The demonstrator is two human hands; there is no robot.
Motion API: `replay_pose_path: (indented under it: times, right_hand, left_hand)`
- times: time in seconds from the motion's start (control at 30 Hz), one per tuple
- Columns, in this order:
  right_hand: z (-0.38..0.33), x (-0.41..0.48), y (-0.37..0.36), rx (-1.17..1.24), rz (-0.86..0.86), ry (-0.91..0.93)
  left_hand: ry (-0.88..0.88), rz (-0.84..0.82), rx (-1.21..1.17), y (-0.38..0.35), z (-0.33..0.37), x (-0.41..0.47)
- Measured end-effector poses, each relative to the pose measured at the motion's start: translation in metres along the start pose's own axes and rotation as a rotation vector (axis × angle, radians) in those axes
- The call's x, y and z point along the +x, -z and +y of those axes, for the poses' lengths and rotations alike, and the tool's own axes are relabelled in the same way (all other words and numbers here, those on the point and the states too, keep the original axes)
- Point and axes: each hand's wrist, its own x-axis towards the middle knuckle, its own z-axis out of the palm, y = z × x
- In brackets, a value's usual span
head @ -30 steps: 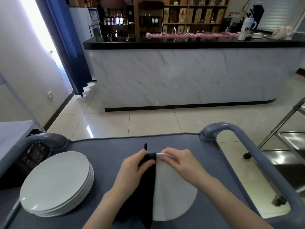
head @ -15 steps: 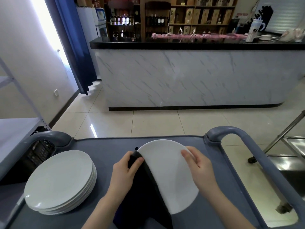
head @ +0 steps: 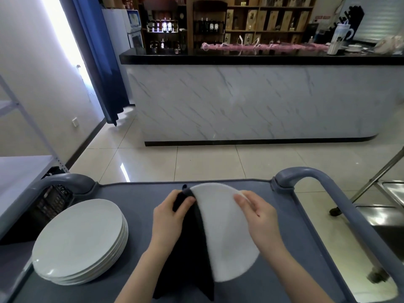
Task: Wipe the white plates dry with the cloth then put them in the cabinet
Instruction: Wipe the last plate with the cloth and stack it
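A white plate (head: 227, 237) was held tilted over the grey cart top (head: 140, 197); whether its near edge touched the surface could not be told. Its upper right rim was gripped by the right hand (head: 260, 213), with the fingers curled over the edge. A dark cloth (head: 192, 259) was pinched against the plate's left rim by the left hand (head: 168, 213), and it was draped down over the plate's left part towards the cart's near side.

A stack of white plates (head: 80, 239) was set on the left of the cart top, apart from the held plate, with a strip of bare grey surface between them. A black slatted crate (head: 52, 200) was seen just behind the left cart handle (head: 65, 182), below a pale shelf (head: 19, 171) with a slanted metal upright.

The cart top was bounded at its far edge by a low lip and at each far corner by a curved grey handle. The right cart handle (head: 328, 193) was carried down the right side as a rail, close beside the right forearm. Beyond that rail a steel rack (head: 389, 193) was stood on the floor, near the cart. Ahead, a wide stretch of tiled floor (head: 207, 162) was left open between the cart and a marble-fronted counter (head: 251, 101). A blue curtain (head: 102, 62) was hung to the counter's left, beside a bright opening.
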Motion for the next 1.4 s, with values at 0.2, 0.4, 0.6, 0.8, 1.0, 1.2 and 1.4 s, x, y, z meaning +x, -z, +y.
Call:
replay_pose_path:
  times: [0.2,0.4,0.6,0.8,1.0,1.2,1.4]
  right_hand:
    - [0.011,-0.013,0.001,0.055,0.085,-0.145]
    - [-0.005,0.013,0.016,-0.259,-0.344,0.024]
    - [-0.003,0.014,-0.007,-0.348,-0.394,0.168]
    - [0.011,0.0,-0.007,-0.012,0.061,-0.072]
    - [0.013,-0.017,-0.006,0.02,0.108,-0.105]
    - [-0.001,0.009,0.011,-0.225,-0.235,0.098]
    - [-0.001,0.004,-0.001,-0.249,-0.277,0.133]
  left_hand:
    - [0.269,0.081,-0.247,-0.001,-0.009,-0.019]
    - [0.038,-0.101,-0.054,0.01,0.003,-0.009]
    - [-0.05,-0.243,0.052,0.005,0.012,-0.002]
    - [0.188,0.095,-0.14,0.004,-0.002,-0.015]
    - [0.22,0.084,-0.166,0.006,-0.01,-0.027]
    - [-0.017,-0.208,0.013,0.012,0.006,-0.007]
    - [-0.056,-0.32,0.11,-0.002,0.017,0.003]
